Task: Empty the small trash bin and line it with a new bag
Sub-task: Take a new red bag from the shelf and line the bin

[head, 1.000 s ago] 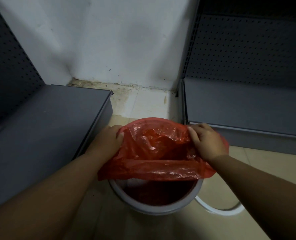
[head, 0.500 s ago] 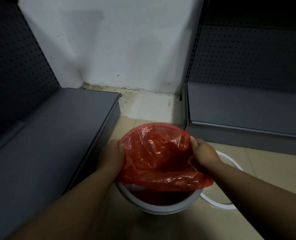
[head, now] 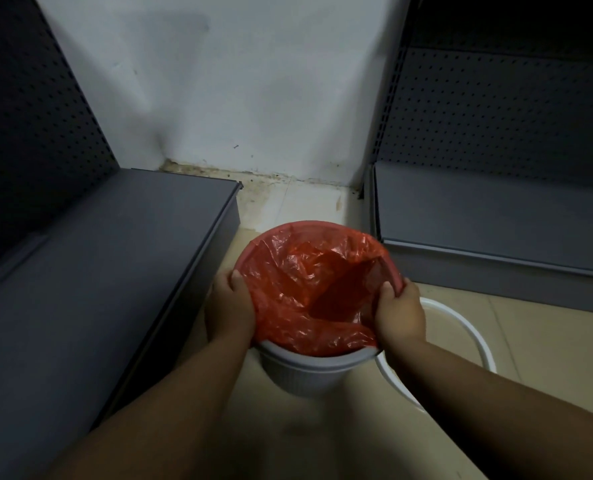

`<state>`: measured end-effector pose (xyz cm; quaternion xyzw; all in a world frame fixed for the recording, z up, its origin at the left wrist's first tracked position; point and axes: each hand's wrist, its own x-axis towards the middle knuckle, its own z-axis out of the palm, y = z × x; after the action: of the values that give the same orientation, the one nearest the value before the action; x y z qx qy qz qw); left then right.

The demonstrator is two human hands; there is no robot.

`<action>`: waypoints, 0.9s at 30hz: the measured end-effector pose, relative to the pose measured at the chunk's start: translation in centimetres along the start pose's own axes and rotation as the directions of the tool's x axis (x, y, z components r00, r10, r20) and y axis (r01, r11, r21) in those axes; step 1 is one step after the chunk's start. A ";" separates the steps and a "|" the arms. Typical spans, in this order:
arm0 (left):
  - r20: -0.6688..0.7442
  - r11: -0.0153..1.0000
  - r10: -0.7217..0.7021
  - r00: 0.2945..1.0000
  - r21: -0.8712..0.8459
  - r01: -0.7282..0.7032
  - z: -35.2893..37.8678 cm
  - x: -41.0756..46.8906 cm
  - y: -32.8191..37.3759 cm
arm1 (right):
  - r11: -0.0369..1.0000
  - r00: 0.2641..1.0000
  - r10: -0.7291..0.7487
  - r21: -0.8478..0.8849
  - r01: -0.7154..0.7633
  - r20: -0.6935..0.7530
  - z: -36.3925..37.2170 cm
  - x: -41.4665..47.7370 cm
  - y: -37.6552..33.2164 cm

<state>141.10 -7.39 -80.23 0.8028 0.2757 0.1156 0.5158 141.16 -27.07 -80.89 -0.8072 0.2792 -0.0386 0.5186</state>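
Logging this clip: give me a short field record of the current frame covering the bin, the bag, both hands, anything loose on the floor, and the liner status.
bin: small grey plastic trash bin, upright on the tiled floor
bag: red plastic bag inside the bin, folded over the far rim, near edge not yet over
left hand: left hand gripping the bag at the left rim
right hand: right hand gripping the bag at the right rim
loose item: white plastic ring on the floor, right of the bin
liner status: partly fitted

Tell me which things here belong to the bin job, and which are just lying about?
Part of the job:
red bag
grey bin
left hand
right hand
white ring, possibly the bin's

Just there:
left shelf
right shelf
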 end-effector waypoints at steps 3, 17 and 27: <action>0.036 0.998 0.033 0.999 -0.064 -0.030 -0.3 -1.1 -0.7 | 0.997 1.000 0.003 0.073 -0.004 0.009 0.1 -0.2 0.2; 0.172 0.954 -0.037 0.984 -0.287 0.086 -1.7 -4.7 -2.8 | 0.973 0.980 -0.165 0.179 0.143 0.113 -0.9 -1.7 2.7; 0.168 0.875 0.437 0.884 0.148 -0.461 -4.5 -0.4 -1.6 | 0.505 0.596 -0.729 -0.324 0.800 0.336 -4.0 0.4 -1.0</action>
<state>138.14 -3.68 -79.63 0.8947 0.0571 0.1539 0.4155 140.51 -30.19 -78.30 -0.9418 -0.1478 -0.1364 0.2692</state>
